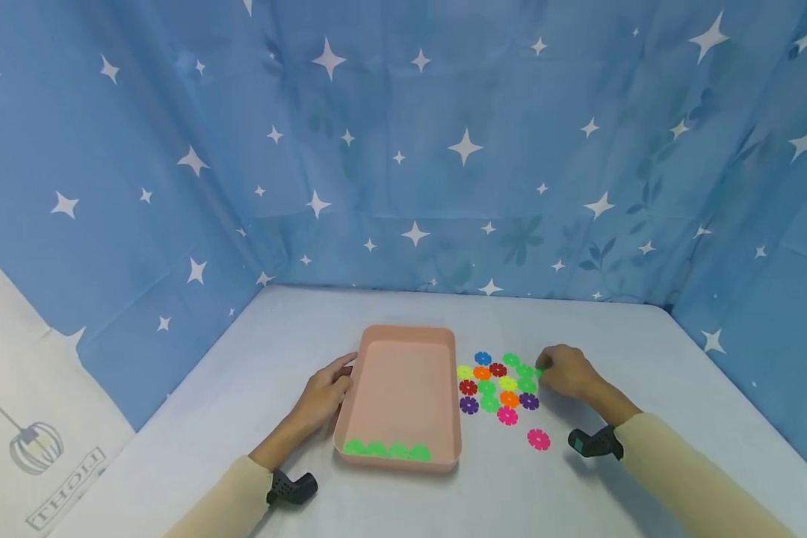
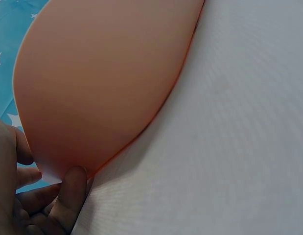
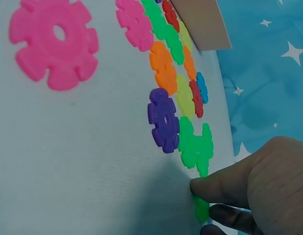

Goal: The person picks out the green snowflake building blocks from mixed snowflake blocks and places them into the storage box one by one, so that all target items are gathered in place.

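A pink tray (image 1: 403,392) stands on the table, and several green snowflake discs (image 1: 397,450) lie in a row along its near inner edge. My left hand (image 1: 321,394) holds the tray's left side; in the left wrist view the thumb (image 2: 73,188) touches its outer wall (image 2: 107,83), with other fingers at the rim. To the right of the loose discs, my right hand (image 1: 566,371) pinches a green snowflake disc (image 3: 202,209) between thumb and fingers, close to the tabletop. Other green discs (image 3: 188,142) lie just beside it.
Between tray and right hand lie several flat snowflake discs, among them purple (image 3: 164,120), orange (image 1: 509,399), yellow, red and blue (image 1: 483,359). One pink disc (image 1: 539,439) lies apart, nearer me. A star-patterned blue curtain (image 1: 403,149) hangs behind the white table (image 1: 309,317).
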`<state>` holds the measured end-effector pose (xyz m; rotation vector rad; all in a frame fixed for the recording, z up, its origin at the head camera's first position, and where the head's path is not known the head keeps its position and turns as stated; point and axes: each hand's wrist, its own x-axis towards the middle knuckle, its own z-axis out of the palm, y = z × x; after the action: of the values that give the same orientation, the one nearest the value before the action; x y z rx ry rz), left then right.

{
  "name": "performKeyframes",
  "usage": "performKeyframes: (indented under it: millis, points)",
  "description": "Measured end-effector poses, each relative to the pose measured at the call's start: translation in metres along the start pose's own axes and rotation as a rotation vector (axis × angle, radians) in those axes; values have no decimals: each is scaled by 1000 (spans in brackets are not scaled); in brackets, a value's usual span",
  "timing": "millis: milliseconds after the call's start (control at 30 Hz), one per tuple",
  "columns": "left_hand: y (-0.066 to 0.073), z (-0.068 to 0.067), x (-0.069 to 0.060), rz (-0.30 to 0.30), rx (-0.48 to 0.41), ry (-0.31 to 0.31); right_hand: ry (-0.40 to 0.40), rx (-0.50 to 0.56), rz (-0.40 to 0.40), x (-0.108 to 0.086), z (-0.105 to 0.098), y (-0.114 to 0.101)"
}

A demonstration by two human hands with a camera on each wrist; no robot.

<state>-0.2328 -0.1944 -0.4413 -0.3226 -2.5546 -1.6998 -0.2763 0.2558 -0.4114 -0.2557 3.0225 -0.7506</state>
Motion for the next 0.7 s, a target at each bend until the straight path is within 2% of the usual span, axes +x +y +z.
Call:
performKeyframes:
  millis: [167,400,700]
  points:
    - [1,2,-1,12,2,19,-17,26,20,1,-2,2]
    - [3,1,-1,16,4,18,0,50,42,2,-3,3]
    - [-1,1,0,13,14,14,-23,70,10,-1,-7,1]
